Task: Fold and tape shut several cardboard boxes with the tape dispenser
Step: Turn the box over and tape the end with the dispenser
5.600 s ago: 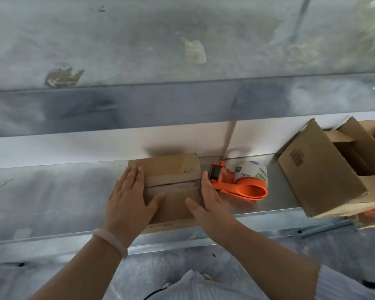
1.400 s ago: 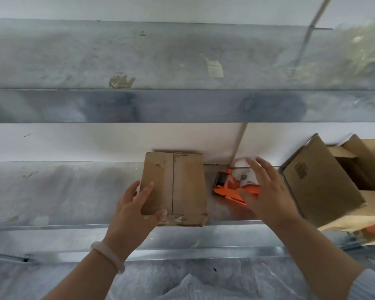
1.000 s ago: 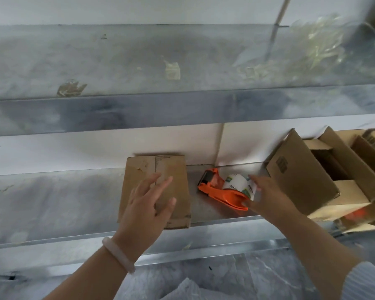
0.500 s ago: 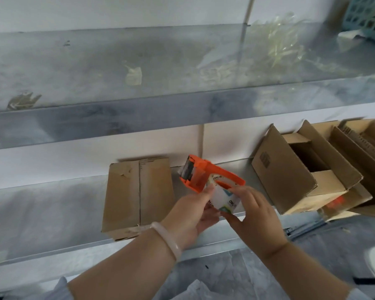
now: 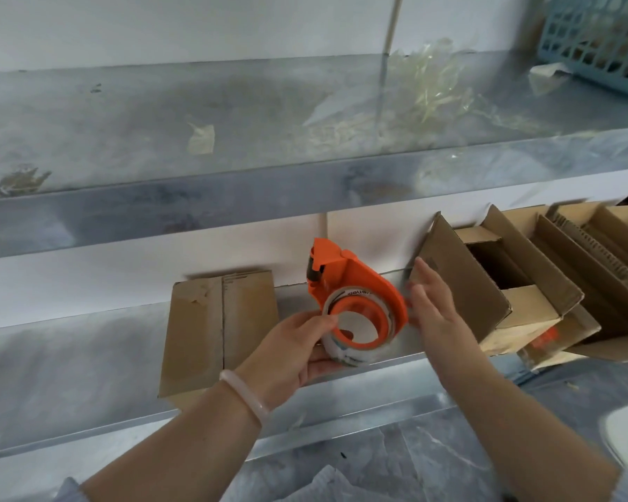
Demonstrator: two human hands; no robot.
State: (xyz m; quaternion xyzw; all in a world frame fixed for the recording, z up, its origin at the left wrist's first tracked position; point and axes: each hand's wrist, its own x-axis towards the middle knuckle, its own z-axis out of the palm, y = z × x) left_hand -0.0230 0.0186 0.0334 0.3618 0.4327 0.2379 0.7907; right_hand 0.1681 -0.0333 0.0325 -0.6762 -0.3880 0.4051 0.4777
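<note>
The tape dispenser [image 5: 356, 284] has swung upright since half a second ago, when both hands held it tilted, and the right hand [image 5: 432, 306] has let go of it. The left hand's fingers are now clamped on the roll of tape [image 5: 345, 356]: the thumb lies over the near rim of the roll, the other fingers curl beneath it, and one fingertip shows through the orange core. That left hand [image 5: 298, 353], a pale bracelet [image 5: 247, 398] on its wrist, reaches up from the lower left and holds the dispenser in the air above the front edge of the shelf [image 5: 69, 356], cutter end at the top. The right hand's fingers [image 5: 425, 277] are straight, slightly apart and holding nothing; they stand just beside the dispenser's orange guard, and blur hides whether they touch it. A second ago the dispenser lay on the shelf with the right hand reaching for it and the left hand flat on the box [image 5: 211, 331]. That box lies where it was, closed, left of the dispenser and against the wall. To the right several open boxes [image 5: 461, 284] lean on the same shelf. A blue basket [image 5: 595, 38] sits on the shelf above.
</note>
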